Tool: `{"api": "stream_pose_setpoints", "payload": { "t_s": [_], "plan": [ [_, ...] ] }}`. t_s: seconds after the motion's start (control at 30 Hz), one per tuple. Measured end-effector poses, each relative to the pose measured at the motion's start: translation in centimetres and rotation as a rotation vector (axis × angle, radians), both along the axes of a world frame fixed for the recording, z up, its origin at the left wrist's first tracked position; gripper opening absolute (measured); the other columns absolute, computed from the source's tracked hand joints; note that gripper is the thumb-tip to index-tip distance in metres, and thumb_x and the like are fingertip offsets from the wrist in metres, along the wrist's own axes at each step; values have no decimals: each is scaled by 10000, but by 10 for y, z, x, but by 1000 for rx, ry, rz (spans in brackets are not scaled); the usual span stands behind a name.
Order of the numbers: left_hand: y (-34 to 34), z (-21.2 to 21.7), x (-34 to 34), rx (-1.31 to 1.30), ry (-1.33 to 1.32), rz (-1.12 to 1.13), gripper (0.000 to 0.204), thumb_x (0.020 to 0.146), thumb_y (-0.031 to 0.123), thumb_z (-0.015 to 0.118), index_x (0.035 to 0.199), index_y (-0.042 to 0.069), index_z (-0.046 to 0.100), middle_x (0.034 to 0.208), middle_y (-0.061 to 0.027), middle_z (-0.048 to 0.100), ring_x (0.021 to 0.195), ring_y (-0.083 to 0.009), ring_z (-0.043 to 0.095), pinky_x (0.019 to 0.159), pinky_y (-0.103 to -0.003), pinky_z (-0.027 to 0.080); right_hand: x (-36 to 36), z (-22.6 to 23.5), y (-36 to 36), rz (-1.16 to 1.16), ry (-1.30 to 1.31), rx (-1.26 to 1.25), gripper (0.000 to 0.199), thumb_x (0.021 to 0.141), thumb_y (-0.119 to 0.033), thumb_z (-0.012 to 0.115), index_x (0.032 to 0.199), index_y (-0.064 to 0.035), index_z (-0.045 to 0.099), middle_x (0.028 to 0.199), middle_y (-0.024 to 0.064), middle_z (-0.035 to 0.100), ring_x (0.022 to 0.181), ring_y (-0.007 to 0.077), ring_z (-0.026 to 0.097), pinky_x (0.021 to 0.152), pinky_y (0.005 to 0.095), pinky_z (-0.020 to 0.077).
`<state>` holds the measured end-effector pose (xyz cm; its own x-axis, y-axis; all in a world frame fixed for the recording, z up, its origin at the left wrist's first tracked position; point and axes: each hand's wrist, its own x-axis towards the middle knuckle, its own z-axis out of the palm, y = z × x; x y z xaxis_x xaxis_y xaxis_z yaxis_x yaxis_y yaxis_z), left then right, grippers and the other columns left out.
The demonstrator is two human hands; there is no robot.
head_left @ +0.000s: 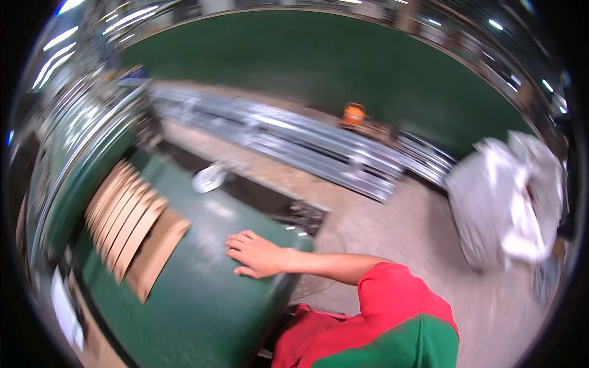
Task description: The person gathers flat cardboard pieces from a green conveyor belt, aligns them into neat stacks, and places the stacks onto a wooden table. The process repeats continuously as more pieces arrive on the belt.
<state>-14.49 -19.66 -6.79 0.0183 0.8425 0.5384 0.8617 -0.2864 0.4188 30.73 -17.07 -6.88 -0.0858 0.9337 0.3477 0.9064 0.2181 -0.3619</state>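
My right hand (260, 254) lies palm down on the smooth green conveyor belt (202, 270), its fingers stretched out and a little apart. Nothing is held in it. To the left of the hand, and apart from it, a row of flat brown paper pieces (132, 224) overlaps on the belt like shingles; they look like folded bags. The row's upper end lies close to a green roller (83, 178) at the left. My left hand is outside the picture.
Beyond the belt, long shiny metal profiles (276, 135) lie on the floor before a green wall (264, 55). An orange bucket (353, 115) stands behind them. Large white plastic sacks (497, 202) stand at the right. A round pale object (209, 178) sits by the belt's far edge.
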Motion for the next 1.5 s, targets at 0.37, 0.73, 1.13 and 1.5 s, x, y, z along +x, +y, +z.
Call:
{"api": "stream_pose_setpoints", "payload": {
  "t_s": [0.37, 0.73, 1.13, 1.5],
  "plan": [
    [143, 47, 158, 206, 13, -827, 257, 1048, 144, 609, 1111, -65, 746, 1152, -250, 740, 1029, -383, 706, 925, -443, 561, -25, -61, -81, -333, 183, 435, 476, 893, -257, 684, 1265, 31, 606, 1407, 244, 576, 1410, 420, 472, 1211, 559, 332],
    [185, -7, 164, -122, -231, -552, 320, 1040, 241, 661, 1115, -60, 738, 1087, -255, 740, 964, -392, 693, 909, -470, 544, -31, -86, -108, -369, 25, 477, 577, 838, -264, 640, 1335, 5, 522, 1473, 243, 475, 1466, 434, 370, 1232, 598, 238],
    [189, -14, 151, -207, -223, -451, 354, 1025, 272, 688, 1125, -65, 732, 1070, -253, 740, 950, -395, 689, 907, -483, 538, -36, -91, -108, -394, 38, 465, 606, 868, -235, 612, 1404, 10, 469, 1516, 247, 430, 1498, 429, 323, 1260, 599, 180],
    [180, -13, 162, -582, -665, -713, 410, 1088, 251, 561, 1319, -72, 659, 1273, -195, 710, 1153, -295, 683, 1041, -410, 521, -48, -83, -126, -548, -64, 533, 593, 904, -236, 585, 1481, -110, 535, 1606, 158, 424, 1510, 389, 337, 1259, 585, 231]
  ]
}}
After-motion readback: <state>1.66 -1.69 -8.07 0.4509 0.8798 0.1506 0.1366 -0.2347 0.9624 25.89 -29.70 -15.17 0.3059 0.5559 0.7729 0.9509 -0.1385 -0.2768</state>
